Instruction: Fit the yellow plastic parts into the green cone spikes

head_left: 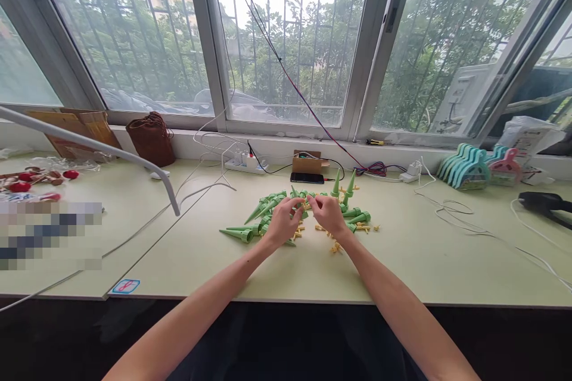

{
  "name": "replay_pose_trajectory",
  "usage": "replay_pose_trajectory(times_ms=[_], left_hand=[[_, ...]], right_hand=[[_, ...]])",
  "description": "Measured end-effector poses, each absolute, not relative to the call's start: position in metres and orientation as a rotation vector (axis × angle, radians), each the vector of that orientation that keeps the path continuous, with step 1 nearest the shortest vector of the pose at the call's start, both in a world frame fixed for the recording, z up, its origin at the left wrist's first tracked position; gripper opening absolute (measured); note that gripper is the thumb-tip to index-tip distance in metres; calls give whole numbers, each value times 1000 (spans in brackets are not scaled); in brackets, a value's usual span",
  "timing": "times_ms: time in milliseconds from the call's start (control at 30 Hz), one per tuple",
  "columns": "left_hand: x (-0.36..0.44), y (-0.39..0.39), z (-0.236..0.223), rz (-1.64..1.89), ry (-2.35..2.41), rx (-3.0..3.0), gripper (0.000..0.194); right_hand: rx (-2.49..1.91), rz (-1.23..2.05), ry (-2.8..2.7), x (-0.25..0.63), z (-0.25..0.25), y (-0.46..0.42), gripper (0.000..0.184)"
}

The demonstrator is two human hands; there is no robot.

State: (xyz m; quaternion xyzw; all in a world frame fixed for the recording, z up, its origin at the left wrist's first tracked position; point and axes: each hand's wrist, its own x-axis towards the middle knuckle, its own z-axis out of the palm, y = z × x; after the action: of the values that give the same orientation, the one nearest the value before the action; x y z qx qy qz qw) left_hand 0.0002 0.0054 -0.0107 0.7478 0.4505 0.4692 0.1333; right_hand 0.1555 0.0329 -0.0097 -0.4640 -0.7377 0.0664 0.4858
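- I watched both bare hands working close together over the pale table (196,271), their fingertips near each other above the green plastic spikes (246,236).
- On the left hand (285,221) I saw the fingers bent inward; I could not tell whether their tips were apart or closed on a small part.
- On the right hand (328,214) I saw the fingers curled, with thumb and forefinger near the left fingertips; I could not make out whether anything was pinched there.
- The green plastic spikes lay mostly on their sides, heaped around and beyond both hands, while two upright spikes (336,183) stood point up just beyond the right hand.
- Small yellow plastic fittings (336,247) were scattered between the hands and beside the right wrist.
- Beyond the heap I saw a black phone (307,178) lying in front of an open cardboard box (308,164), with a white power strip (245,161) to its left.
- Turquoise hangers (467,168) stood bunched at the far right, and a brown drawstring pouch (151,140) rested near the window at left.
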Motion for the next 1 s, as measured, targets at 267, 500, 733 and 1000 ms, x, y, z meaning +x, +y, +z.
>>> replay_pose_trajectory(times_ms=[267,500,733,1000], left_hand=[[9,7,-24,1180,1411,2430,28],[12,10,-28,965,1455,2717,24],[13,7,-29,969,1399,2777,21],[14,11,-36,944,1360,2787,24]], right_hand=[[-1096,68,-1708,155,-4,26,48],[-1092,75,-1731,153,-4,26,48],[-1088,87,-1725,154,-5,26,47],[-1091,89,-1716,154,-4,26,47]])
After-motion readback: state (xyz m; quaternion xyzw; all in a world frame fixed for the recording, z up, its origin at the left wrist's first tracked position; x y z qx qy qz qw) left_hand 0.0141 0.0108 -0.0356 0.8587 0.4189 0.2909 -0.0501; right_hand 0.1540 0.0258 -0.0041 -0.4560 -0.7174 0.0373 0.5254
